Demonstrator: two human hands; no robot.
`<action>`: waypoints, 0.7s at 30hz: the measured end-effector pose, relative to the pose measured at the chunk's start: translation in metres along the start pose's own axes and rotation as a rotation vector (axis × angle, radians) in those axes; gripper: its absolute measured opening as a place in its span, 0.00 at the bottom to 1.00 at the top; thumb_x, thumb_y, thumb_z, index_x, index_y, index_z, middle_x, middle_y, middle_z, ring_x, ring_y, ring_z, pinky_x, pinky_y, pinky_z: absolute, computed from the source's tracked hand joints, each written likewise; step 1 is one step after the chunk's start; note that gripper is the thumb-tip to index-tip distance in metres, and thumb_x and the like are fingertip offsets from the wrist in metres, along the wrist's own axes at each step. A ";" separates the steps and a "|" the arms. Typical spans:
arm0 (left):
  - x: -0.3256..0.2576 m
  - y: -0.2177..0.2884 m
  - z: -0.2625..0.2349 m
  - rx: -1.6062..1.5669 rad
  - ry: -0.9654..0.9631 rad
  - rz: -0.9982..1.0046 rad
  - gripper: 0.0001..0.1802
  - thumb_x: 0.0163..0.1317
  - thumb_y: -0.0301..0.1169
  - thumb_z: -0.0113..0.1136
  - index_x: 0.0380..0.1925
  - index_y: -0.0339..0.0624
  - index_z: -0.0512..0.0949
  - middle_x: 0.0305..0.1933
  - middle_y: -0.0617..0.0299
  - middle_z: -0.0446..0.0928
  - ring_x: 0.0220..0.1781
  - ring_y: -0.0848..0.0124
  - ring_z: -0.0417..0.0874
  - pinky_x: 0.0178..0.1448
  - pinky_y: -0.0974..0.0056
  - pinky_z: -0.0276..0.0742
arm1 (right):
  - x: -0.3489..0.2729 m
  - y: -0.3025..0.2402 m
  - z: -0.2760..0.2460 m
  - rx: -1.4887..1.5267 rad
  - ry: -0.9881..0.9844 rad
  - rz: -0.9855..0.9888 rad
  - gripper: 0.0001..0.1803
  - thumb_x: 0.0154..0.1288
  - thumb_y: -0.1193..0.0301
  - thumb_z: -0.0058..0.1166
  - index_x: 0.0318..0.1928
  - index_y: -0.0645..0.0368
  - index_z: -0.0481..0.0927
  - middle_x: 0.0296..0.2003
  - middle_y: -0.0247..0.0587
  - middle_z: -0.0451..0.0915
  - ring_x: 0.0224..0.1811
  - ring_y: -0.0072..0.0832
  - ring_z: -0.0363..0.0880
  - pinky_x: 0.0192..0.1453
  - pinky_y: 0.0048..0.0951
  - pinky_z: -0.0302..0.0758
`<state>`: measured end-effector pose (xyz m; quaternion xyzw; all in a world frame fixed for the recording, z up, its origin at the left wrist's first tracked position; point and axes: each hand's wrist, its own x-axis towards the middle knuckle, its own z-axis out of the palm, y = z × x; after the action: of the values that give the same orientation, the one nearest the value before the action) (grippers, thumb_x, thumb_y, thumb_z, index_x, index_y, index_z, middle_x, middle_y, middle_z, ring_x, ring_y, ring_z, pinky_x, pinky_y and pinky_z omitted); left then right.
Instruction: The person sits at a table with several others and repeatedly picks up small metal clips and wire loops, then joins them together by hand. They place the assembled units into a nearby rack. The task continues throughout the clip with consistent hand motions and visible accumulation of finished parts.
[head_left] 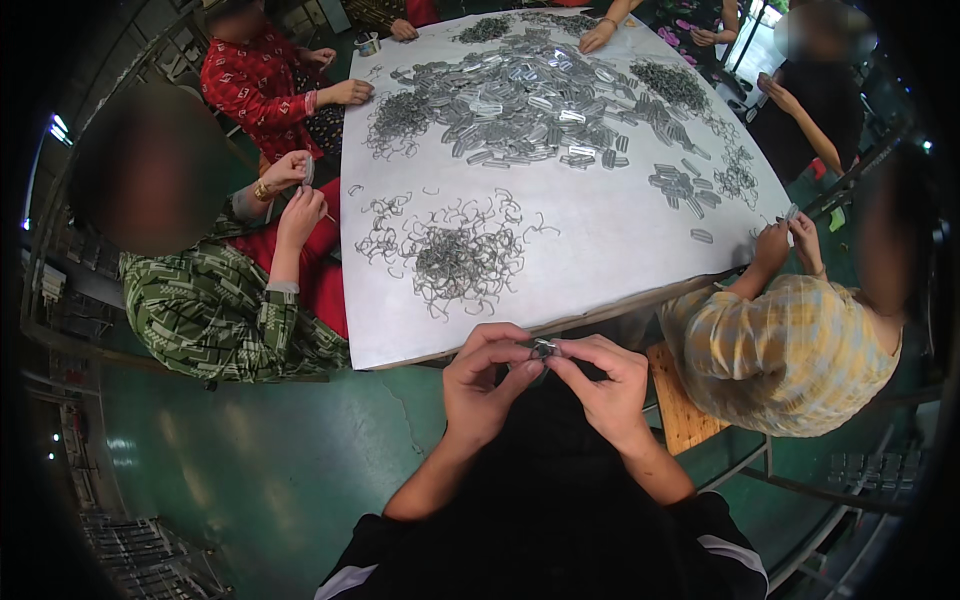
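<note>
My left hand [487, 378] and my right hand [608, 382] meet in front of my chest, just off the table's near edge. Pinched between the fingertips of both is a small shiny metal piece [543, 349], dark in places; its exact shape is too small to make out. Beyond my hands, on the white-topped table [590, 235], lies a loose heap of bent wire hooks [460, 262]. Farther back spreads a big pile of flat, slotted metal plates [530, 95]. A smaller group of plates [683, 187] sits toward the right, with a single plate [702, 236] nearer.
More wire hooks lie in heaps at the left [402, 118] and right [672, 85]. Several people work around the table, one in a green patterned top [225, 310] at left and one in a yellow checked shirt [785, 350] beside a wooden stool [683, 405] at right.
</note>
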<state>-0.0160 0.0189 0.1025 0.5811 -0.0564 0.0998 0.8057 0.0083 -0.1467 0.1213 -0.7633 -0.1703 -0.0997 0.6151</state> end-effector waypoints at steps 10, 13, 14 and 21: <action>0.011 -0.023 0.002 0.139 0.035 0.249 0.07 0.60 0.15 0.64 0.37 0.32 0.79 0.55 0.44 0.76 0.54 0.58 0.82 0.59 0.58 0.79 | 0.009 0.014 0.012 0.072 -0.053 0.043 0.09 0.55 0.83 0.69 0.38 0.65 0.86 0.38 0.46 0.88 0.40 0.32 0.88 0.45 0.27 0.83; 0.016 -0.026 0.001 0.137 0.030 0.324 0.06 0.60 0.15 0.64 0.36 0.31 0.77 0.48 0.42 0.78 0.47 0.57 0.84 0.52 0.57 0.84 | 0.014 0.024 0.010 0.131 -0.129 0.053 0.09 0.55 0.82 0.70 0.38 0.64 0.86 0.38 0.46 0.88 0.41 0.32 0.89 0.45 0.27 0.83; 0.018 -0.025 0.001 0.158 0.033 0.345 0.06 0.60 0.15 0.64 0.35 0.31 0.76 0.48 0.43 0.78 0.46 0.57 0.84 0.51 0.57 0.84 | 0.017 0.028 0.008 0.152 -0.170 0.046 0.09 0.55 0.82 0.70 0.38 0.64 0.86 0.38 0.45 0.88 0.40 0.32 0.89 0.45 0.27 0.83; 0.012 -0.019 0.003 0.173 0.082 0.330 0.06 0.59 0.16 0.63 0.33 0.32 0.75 0.44 0.43 0.77 0.41 0.54 0.86 0.46 0.55 0.86 | 0.097 0.116 -0.020 0.056 -0.202 0.214 0.12 0.66 0.69 0.63 0.44 0.64 0.87 0.40 0.41 0.88 0.45 0.26 0.85 0.50 0.31 0.80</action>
<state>0.0002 0.0110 0.0886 0.6265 -0.1092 0.2588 0.7270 0.1431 -0.1741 0.0560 -0.7658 -0.1515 0.0486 0.6230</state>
